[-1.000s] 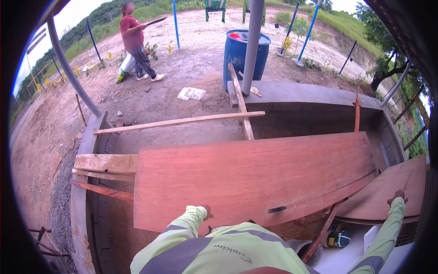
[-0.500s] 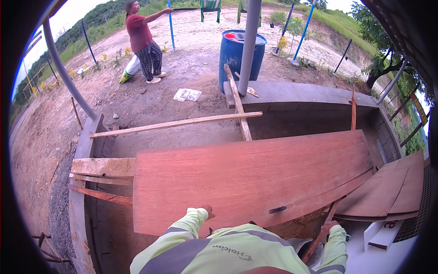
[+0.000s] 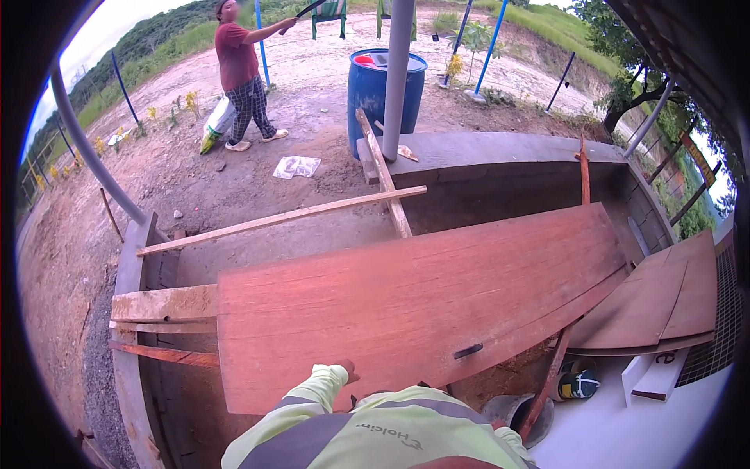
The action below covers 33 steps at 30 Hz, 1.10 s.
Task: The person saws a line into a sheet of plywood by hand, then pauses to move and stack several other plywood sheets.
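Note:
A large reddish plywood sheet lies across the wooden pieces in front of me, with a short dark oblong piece near its lower edge. My left hand is over the sheet's near edge; it looks loosely curled, but its fingers are too small to read. Only a sliver of my right hand shows beside my body, the rest hidden by my sleeve. It is close to a slanting wooden pole, which passes under the sheet's right side and over a grey bucket.
Concrete block walls frame the pit below. Timber planks stick out at left, and a long batten crosses beyond. More plywood is at right. A blue drum stands behind a grey post; a person holds a dark strip.
My right hand has come off the wooden pole and drawn in toward my body. The view has shifted slightly to the right. Beyond, the person's outstretched arm now shows a dark strip.

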Each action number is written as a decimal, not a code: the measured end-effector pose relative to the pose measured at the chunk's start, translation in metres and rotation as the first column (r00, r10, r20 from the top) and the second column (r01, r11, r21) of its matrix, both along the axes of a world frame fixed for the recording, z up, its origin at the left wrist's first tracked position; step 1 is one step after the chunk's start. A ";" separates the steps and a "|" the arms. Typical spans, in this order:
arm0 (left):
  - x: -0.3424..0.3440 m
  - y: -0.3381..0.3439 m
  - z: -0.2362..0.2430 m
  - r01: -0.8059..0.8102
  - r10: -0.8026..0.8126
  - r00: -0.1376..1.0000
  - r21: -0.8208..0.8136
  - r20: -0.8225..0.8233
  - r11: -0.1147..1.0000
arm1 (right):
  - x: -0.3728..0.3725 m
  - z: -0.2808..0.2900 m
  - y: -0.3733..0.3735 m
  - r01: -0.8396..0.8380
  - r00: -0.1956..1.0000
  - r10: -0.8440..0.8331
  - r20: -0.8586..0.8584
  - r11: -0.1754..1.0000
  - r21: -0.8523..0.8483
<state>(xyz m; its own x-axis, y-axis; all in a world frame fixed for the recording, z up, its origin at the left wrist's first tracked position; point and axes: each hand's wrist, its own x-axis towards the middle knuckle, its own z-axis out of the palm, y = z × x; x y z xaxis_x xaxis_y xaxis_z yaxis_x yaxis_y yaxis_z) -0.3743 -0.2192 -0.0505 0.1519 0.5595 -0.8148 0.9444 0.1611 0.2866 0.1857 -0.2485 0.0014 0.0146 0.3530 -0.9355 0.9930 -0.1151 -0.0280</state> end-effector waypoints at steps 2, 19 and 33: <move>0.007 0.003 0.004 -0.074 0.075 0.997 -0.033 0.019 0.997 | 0.002 -0.001 -0.012 -0.268 0.961 0.273 -0.044 0.958 0.103; -0.019 -0.047 0.000 -0.265 0.265 0.964 -0.196 -0.025 0.944 | -0.057 -0.018 -0.053 0.333 0.939 -0.300 -0.169 0.916 0.222; -0.033 0.000 -0.027 -0.359 0.296 0.924 0.282 0.244 0.890 | -0.060 -0.012 0.161 0.316 0.944 -0.272 -0.187 0.906 0.280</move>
